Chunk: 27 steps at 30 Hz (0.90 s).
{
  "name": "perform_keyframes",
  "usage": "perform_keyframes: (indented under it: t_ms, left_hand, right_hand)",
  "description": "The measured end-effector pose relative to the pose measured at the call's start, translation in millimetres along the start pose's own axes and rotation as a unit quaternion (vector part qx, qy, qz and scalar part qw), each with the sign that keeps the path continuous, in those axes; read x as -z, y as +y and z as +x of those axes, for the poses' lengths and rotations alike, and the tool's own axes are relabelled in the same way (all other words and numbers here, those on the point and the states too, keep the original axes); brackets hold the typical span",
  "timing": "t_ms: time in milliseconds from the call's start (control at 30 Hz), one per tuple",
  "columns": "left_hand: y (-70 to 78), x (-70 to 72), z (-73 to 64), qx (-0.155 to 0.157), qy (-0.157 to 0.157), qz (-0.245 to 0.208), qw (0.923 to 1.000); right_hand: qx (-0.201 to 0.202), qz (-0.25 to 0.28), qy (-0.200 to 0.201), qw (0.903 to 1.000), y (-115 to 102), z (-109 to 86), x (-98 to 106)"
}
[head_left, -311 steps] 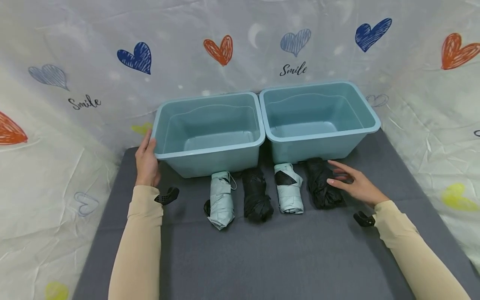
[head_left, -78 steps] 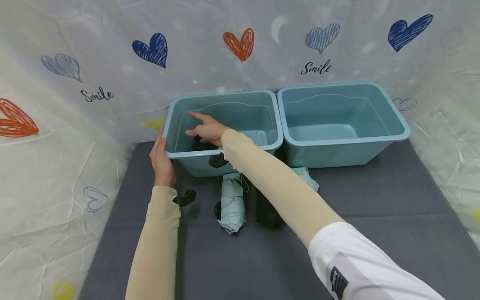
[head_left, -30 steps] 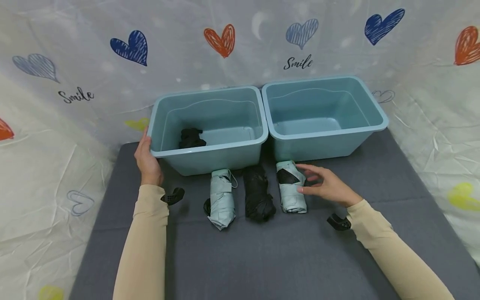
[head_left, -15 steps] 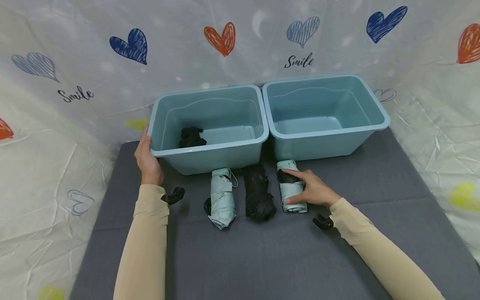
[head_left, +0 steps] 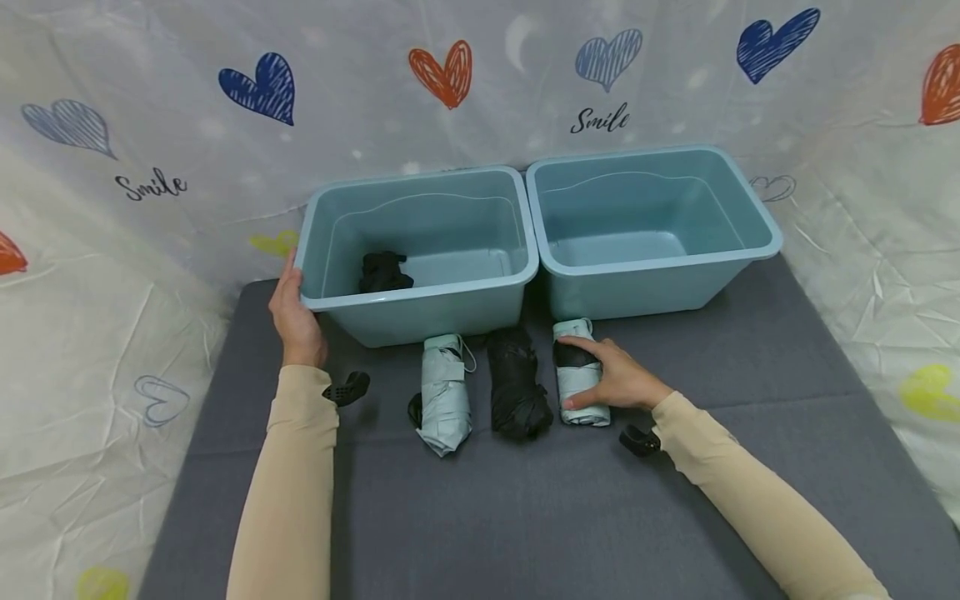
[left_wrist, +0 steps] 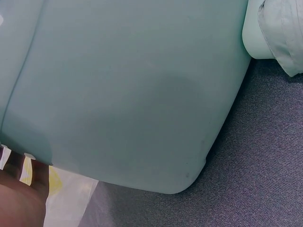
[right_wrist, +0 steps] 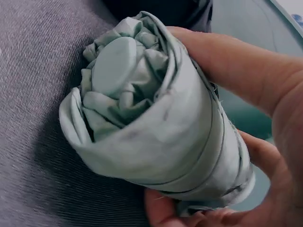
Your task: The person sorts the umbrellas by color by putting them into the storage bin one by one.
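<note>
My left hand (head_left: pixel 297 327) rests against the left end of the left light-blue plastic bin (head_left: pixel 420 315), its straight fingers at the rim. In the left wrist view, the fingertips (left_wrist: pixel 29 156) touch the edge of that wall. My right hand (head_left: pixel 621 379) grips a pale green folded umbrella (head_left: pixel 576 383) lying on the table, thumb and fingers round its sides. In the right wrist view, its rolled cloth and round end cap (right_wrist: pixel 114 66) show. A black folded umbrella (head_left: pixel 517 392) and another pale green folded umbrella (head_left: pixel 444 396) lie to its left. Inside the left bin sits a black folded umbrella (head_left: pixel 384 272).
A second light-blue bin (head_left: pixel 630 292) stands beside the left one, their rims meeting, with nothing visible inside. Both stand at the back of the dark grey table (head_left: pixel 495 517). A white curtain (head_left: pixel 352 75) with printed hearts hangs right behind them.
Earlier, the right hand carried the rightmost black umbrella into the left bin and let go. It then came back, moved left onto the pale green umbrella and gripped it. The left hand stayed put.
</note>
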<state>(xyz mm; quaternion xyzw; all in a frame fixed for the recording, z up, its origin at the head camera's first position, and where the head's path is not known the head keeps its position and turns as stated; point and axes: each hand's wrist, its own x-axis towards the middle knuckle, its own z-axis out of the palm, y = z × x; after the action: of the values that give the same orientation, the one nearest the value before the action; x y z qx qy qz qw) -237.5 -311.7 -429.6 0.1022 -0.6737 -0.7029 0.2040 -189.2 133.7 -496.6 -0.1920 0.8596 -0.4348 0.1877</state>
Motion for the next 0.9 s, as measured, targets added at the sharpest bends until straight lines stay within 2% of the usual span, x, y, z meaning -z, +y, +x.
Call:
perform_keyframes:
  t_ms: [167,300,400,567,900]
  left_hand:
    - [-1.5,-0.9,1.2,0.000,0.001,0.002,1.0000]
    - [-2.5,-1.4,1.1,-0.001,0.003,0.003,1.0000]
    - [-3.1,-0.4,0.4,-0.002,0.003,0.000,1.0000]
    - [-2.8,0.8,-0.6,-0.005,-0.003,0.001,1.0000]
    - [-0.5,1.1,-1.0,-0.010,-0.007,0.003,0.9999]
  right_hand:
    - [0.003,0.084,0.013,0.9963,8.6,-3.9,-3.1]
    - [0.037,0.162,0.012,0.9860,9.6,-9.4,0.8]
    - [0.052,0.197,0.004,0.9789,2.0,-15.9,7.8]
    - [0.081,0.225,-0.008,0.9710,-18.9,-30.5,23.6]
    - [0.137,0.234,-0.021,0.9622,-57.0,-50.8,58.8]
